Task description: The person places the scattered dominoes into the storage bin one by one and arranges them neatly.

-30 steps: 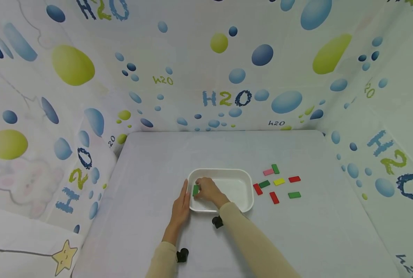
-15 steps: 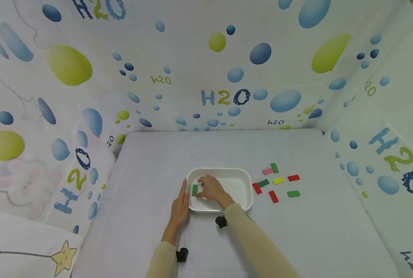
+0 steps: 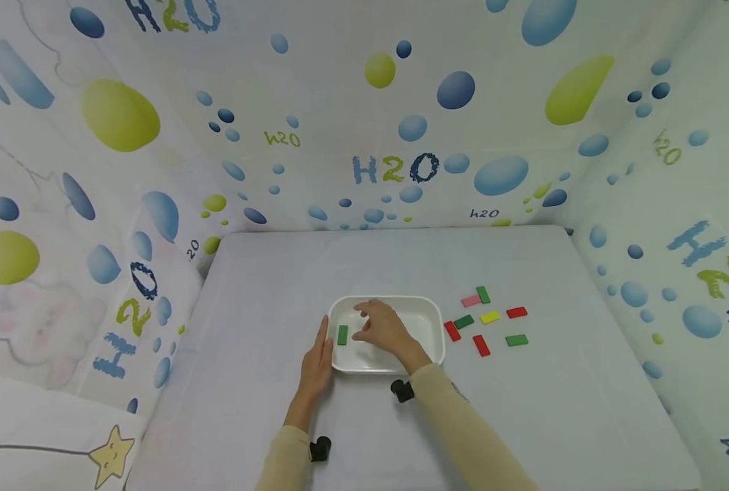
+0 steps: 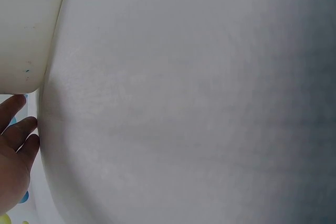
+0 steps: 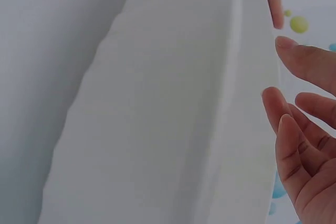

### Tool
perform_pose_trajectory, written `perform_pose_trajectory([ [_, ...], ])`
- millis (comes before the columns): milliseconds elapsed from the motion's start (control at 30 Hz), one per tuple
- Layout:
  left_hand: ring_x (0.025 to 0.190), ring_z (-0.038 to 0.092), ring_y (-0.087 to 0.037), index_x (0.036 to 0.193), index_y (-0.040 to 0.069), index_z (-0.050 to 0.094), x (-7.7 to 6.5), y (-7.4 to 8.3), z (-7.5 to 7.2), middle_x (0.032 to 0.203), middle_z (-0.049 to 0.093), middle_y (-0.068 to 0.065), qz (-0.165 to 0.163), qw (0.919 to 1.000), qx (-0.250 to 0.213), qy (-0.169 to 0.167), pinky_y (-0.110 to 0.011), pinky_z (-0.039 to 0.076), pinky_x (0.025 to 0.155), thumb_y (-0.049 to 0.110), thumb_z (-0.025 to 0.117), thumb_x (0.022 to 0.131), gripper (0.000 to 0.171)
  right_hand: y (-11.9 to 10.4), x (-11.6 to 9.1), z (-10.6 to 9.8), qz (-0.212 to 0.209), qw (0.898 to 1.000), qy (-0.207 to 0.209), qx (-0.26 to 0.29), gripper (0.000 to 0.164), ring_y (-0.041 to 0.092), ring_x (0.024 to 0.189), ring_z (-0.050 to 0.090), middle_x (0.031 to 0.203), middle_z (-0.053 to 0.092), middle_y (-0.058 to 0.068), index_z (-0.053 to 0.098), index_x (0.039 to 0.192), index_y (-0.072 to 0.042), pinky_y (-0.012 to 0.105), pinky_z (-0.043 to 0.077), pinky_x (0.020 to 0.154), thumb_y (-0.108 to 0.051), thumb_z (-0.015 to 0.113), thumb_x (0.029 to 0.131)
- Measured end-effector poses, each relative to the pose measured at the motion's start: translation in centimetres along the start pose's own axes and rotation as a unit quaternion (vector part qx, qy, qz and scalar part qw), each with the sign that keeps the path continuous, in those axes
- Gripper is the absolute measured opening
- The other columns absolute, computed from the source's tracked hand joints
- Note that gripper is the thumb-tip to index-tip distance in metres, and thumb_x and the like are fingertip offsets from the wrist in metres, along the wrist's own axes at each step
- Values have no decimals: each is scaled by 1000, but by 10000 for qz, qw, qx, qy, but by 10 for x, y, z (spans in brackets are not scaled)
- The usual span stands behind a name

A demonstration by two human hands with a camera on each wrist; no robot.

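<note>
A white rectangular tray (image 3: 424,337) lies on the table, with one green domino-like block (image 3: 342,335) flat inside near its left wall. My left hand (image 3: 316,361) rests along the tray's left outer side, its fingers fairly straight. In the left wrist view, the fingers of the left hand (image 4: 14,150) show beside the tray wall. Over the tray, right of the green block and apart from it, is my right hand (image 3: 387,327). The right wrist view shows this right hand (image 5: 310,145) with its fingers loosely bent and nothing between them.
Right of the tray lie several loose flat blocks: a pink block (image 3: 471,300), a yellow block (image 3: 489,317), red ones such as the red block (image 3: 481,346), and green ones such as the green block (image 3: 516,340). Patterned cloth walls (image 3: 315,266) meet the white-covered table at back and sides.
The right hand has let go of the green block and drawn back to the right, its fingers spreading. That block stays in the tray. The left hand keeps its place at the tray's side.
</note>
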State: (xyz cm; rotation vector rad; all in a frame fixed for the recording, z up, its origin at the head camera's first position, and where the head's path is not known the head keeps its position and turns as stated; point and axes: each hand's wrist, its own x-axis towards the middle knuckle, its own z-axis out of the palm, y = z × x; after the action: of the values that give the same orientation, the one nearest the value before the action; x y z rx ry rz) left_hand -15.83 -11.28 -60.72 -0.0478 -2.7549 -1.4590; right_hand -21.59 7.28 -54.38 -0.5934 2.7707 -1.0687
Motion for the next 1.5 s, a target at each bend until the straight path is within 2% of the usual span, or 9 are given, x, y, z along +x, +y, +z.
perform_pose_trajectory([
  [133,135,44,-43,156,16,26,0,0,0,153,38,-18,17,10000,5,-1,-58,36,111,28,32,107,51,1,-5,-11,-36,9998,180,68,59,13,77,69,108,63,17,60,128,0,26,56,73,-16,83,76],
  [233,136,43,-43,156,16,26,0,0,0,154,37,-17,6,10000,-28,-4,-57,35,112,28,32,107,51,1,-8,-19,102,9995,268,125,60,16,80,70,111,64,16,59,131,-3,31,57,78,-19,83,77],
  [400,139,40,-41,157,17,24,0,1,-1,155,35,-17,-27,9999,-122,-63,-57,33,114,30,31,107,52,9,-11,-26,234,9985,457,187,61,14,81,68,114,65,15,59,132,-9,33,57,80,-22,83,78],
  [767,142,36,-37,157,19,24,0,1,1,156,34,-13,-179,9997,-174,-37,-52,29,118,29,32,107,51,24,-23,-45,471,9945,875,318,60,17,84,66,116,64,10,59,133,-11,30,58,77,-21,82,79],
  [933,142,35,-36,157,20,23,0,2,1,157,33,-13,-236,9995,-210,-73,-52,28,118,29,31,107,52,31,-30,-57,376,9925,1075,434,59,20,84,67,117,63,12,59,132,-9,33,59,78,-17,82,79],
  [1133,143,35,-36,157,20,23,0,4,2,157,32,-12,-264,9994,-187,-82,-51,28,118,30,30,107,52,43,-41,-71,481,9898,1260,461,60,19,85,66,118,63,13,58,133,-9,27,58,71,-15,82,79],
  [1267,143,34,-36,157,19,22,0,5,3,158,31,-12,-263,9994,-203,-94,-51,26,119,30,29,107,52,51,-50,-81,491,9865,1478,507,60,23,85,68,118,63,16,59,132,-7,30,59,68,-13,83,77],
  [1500,142,35,-37,157,18,22,0,5,2,157,31,-14,-198,9996,-155,-92,-51,27,118,30,30,107,52,63,-67,-97,921,9813,1630,452,61,26,91,67,122,61,16,56,136,-9,36,61,75,-17,81,81],
])
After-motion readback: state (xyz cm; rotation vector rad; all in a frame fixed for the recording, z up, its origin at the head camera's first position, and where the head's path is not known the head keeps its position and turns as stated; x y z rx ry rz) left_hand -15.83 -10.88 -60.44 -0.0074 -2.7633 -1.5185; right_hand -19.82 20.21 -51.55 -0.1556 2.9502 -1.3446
